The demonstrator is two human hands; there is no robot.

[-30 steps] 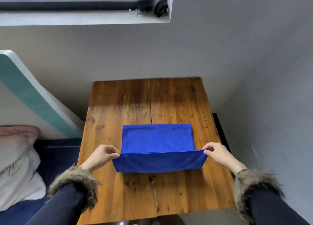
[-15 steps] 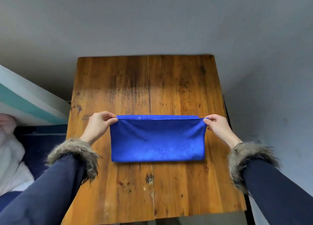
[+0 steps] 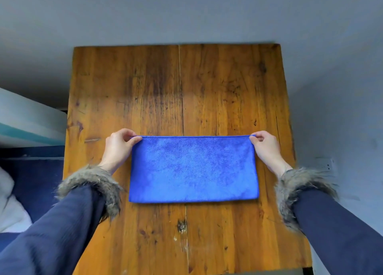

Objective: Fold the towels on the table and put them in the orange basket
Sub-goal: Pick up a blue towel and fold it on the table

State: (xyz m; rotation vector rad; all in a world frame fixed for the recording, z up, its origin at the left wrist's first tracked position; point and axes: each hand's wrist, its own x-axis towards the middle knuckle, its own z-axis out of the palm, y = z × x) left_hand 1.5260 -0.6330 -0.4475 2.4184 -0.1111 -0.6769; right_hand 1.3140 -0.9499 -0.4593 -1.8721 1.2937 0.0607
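Note:
A blue towel (image 3: 193, 169) lies folded in half as a wide rectangle on the wooden table (image 3: 178, 84), near its middle. My left hand (image 3: 119, 147) pinches the towel's far left corner between thumb and fingers. My right hand (image 3: 265, 147) pinches the far right corner the same way. The far edge is stretched straight between the two hands. The fold runs along the near edge. No orange basket is in view.
A grey wall stands behind the table and along its right side. To the left are a white and teal board (image 3: 27, 125), dark blue bedding (image 3: 35, 171) and a white pillow (image 3: 10, 210). Bare wood lies beyond and in front of the towel.
My hands carried the towel's near edge up and over to the far edge, folding it in half. It now lies flatter, and the view has tilted down so the window is out of sight.

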